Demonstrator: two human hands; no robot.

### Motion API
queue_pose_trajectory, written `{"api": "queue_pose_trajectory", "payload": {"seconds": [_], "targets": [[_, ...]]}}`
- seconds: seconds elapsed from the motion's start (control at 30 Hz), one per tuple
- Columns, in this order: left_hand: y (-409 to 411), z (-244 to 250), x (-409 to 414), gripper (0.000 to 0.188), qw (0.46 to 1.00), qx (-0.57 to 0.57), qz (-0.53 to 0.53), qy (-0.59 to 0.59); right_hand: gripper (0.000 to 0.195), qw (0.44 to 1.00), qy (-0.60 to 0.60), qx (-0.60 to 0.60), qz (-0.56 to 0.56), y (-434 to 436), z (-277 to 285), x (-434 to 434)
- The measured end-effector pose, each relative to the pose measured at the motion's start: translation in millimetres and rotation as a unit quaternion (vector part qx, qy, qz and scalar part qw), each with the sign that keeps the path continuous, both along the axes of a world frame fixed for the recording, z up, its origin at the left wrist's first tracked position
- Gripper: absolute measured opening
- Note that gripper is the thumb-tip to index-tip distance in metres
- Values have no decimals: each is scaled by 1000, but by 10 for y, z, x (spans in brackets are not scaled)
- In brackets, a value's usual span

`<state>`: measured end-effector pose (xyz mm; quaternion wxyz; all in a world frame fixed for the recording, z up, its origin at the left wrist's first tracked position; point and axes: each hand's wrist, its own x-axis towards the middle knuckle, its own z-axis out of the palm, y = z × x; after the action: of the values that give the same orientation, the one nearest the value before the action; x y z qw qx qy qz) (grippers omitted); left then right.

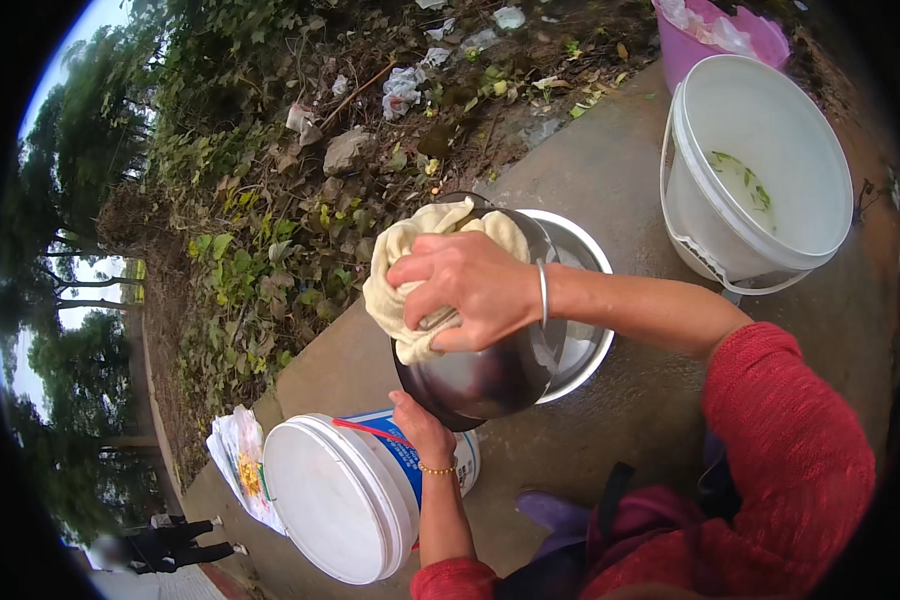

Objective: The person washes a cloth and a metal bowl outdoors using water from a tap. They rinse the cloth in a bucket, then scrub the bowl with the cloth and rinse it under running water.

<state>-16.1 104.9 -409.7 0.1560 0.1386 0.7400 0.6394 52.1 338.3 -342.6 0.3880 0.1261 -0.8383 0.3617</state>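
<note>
A cream cloth [397, 300] is bunched under my right hand [469, 289], which presses it against a dark metal pot [487, 379]. My left hand [424, 431] is at the pot's lower rim; its fingers are partly hidden by the pot, which looks tilted. Behind and partly under the pot, a shiny metal basin [596, 352] stands on the wet concrete. What lies inside the basin is mostly hidden by the pot and my right forearm.
A lidded white bucket [330, 499] stands beside my left forearm, near a plastic bag [244, 465]. An open white bucket [780, 142] holds green bits, with a pink bin [682, 45] behind it. Littered vegetation borders the concrete [600, 142]. A person [172, 544] is in the distance.
</note>
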Motion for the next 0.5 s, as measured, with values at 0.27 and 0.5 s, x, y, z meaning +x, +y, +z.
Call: {"api": "queue_pose_trajectory", "payload": {"seconds": [0.27, 0.5], "targets": [[59, 21, -20, 40, 1000, 18, 4, 19, 17, 996, -4, 8, -91, -255, -114, -368], [-113, 157, 15, 40, 997, 76, 1, -11, 24, 842, -197, -496, -76, 1074, -985, -609]]}}
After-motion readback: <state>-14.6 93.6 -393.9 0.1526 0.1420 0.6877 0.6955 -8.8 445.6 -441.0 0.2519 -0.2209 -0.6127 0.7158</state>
